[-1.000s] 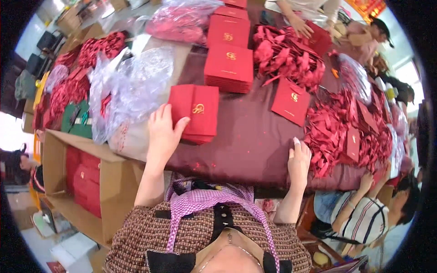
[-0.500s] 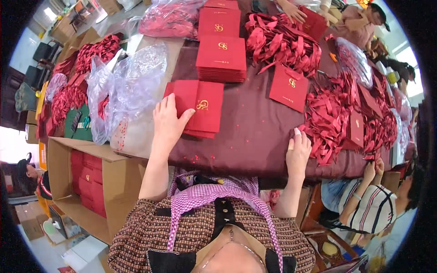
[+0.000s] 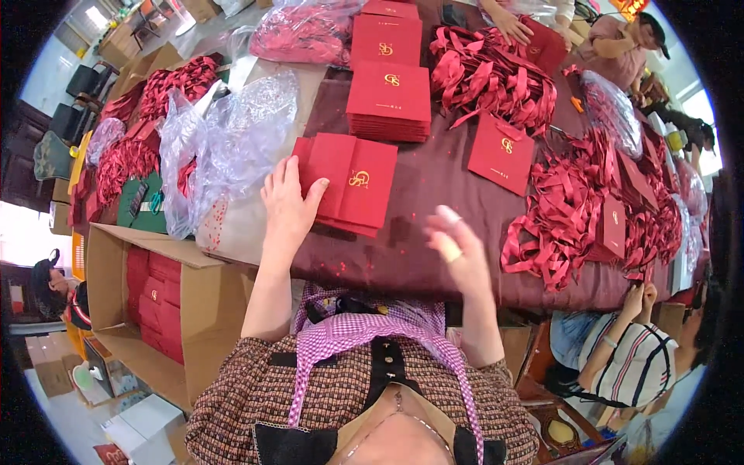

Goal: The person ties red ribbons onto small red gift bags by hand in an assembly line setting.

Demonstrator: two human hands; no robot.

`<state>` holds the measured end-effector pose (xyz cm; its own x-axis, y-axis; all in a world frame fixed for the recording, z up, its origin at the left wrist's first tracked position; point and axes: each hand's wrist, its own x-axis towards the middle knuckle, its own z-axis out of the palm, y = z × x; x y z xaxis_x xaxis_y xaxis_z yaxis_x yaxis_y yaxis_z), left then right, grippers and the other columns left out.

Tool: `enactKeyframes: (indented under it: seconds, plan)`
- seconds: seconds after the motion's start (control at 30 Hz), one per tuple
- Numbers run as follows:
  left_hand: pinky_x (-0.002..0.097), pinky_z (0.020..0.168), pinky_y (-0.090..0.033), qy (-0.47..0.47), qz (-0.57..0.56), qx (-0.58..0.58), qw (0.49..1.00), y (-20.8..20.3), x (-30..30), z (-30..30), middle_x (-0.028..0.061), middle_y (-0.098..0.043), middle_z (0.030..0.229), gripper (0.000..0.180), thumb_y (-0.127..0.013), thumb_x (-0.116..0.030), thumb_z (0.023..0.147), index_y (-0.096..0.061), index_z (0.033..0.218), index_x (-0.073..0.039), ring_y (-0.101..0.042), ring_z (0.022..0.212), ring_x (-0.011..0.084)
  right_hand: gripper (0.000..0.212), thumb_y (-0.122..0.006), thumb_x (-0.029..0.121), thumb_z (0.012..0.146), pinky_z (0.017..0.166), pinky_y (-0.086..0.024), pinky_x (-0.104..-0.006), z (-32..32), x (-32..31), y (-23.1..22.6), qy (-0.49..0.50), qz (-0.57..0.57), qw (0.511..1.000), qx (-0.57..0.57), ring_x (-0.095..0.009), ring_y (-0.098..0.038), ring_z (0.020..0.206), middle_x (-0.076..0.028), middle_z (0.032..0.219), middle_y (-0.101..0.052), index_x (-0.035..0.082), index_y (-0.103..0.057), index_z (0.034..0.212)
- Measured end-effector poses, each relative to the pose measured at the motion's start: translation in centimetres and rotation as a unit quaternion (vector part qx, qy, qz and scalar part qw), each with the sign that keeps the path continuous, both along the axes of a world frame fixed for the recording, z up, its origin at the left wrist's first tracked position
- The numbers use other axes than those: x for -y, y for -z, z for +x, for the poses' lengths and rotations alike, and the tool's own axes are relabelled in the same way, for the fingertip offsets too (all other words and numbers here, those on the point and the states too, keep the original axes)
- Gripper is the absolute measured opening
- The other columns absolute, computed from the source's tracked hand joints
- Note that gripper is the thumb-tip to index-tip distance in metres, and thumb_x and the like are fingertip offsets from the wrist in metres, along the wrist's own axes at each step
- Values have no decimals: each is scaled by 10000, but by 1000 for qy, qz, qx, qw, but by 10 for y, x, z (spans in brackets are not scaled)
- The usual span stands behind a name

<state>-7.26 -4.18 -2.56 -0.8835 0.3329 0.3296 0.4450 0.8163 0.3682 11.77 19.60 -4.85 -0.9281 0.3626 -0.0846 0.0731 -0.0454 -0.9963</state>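
Observation:
My left hand (image 3: 291,198) lies along the left edge of a small stack of flat red paper bags (image 3: 370,203) with a gold emblem. Its thumb is spread over the top flap and the fingers are stretched toward the edge. Over the tablecloth to the right of that stack, my right hand (image 3: 457,252) is in the air, apart from the bags. Motion blurs its fingers, and I cannot make out anything in them. Farther away stands a taller stack of the same red bags (image 3: 389,97). A single red bag (image 3: 500,153) lies flat to the right.
Heaps of red ribbon (image 3: 554,221) and bags cover the table's right side. Clear plastic wrapping (image 3: 244,128) lies at left, above an open cardboard box (image 3: 186,310) holding red bags. Another person's hand (image 3: 508,23) is at the far side; a co-worker in stripes (image 3: 632,353) sits at right.
My right hand has lifted from beside the ribbon heap and moved left toward the small stack. My left hand stays at the stack's left edge. The whole view has shifted slightly.

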Motion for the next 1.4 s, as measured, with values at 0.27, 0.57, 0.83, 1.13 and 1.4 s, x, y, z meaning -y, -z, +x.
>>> enactKeyframes:
  seconds: [0.27, 0.57, 0.83, 1.13, 1.4]
  plan:
    - [453, 989, -415, -1, 163, 154, 975, 9, 17, -9, 302, -569, 1224, 578, -603, -326, 927, -462, 1297, 95, -533, 1158, 432, 695, -609, 126, 927, 1144, -256, -363, -73, 40, 5, -18, -172, 983, 56, -309, -298, 1409, -261, 1498, -315, -90, -228, 1466]
    - [459, 979, -424, 26, 178, 96, 979, 17, 25, 3, 292, -584, 1182, 589, -646, -252, 904, -435, 1336, 88, -554, 1117, 427, 603, -550, -29, 887, 1071, -363, -325, -95, 51, -1, -88, -71, 994, -3, -192, -491, 1237, -116, 1365, -501, -48, -322, 1445]
    - [389, 937, -469, 22, 377, 276, 884, 15, 20, -4, 249, -588, 1204, 671, -761, -261, 793, -482, 1291, 93, -585, 1115, 326, 633, -546, -81, 857, 1087, -348, -330, -100, 61, 18, -55, -75, 996, -16, -196, -455, 1272, -125, 1392, -471, -59, -312, 1445]
    - [396, 816, -527, 14, 173, 223, 959, 8, 13, -34, 236, -678, 1032, 572, -777, -344, 781, -598, 1120, 82, -671, 952, 319, 644, -562, -54, 860, 1095, -328, -328, -100, 61, 10, -66, -37, 997, 3, -201, -452, 1268, -121, 1397, -463, -58, -303, 1449]
    - [372, 831, -529, 5, 343, 341, 875, 24, 17, -47, 196, -671, 1044, 621, -800, -250, 763, -540, 1210, 94, -655, 949, 258, 701, -566, -66, 846, 1105, -313, -328, -101, 62, 5, -72, -40, 996, 24, -208, -421, 1301, -135, 1425, -436, -47, -254, 1474]
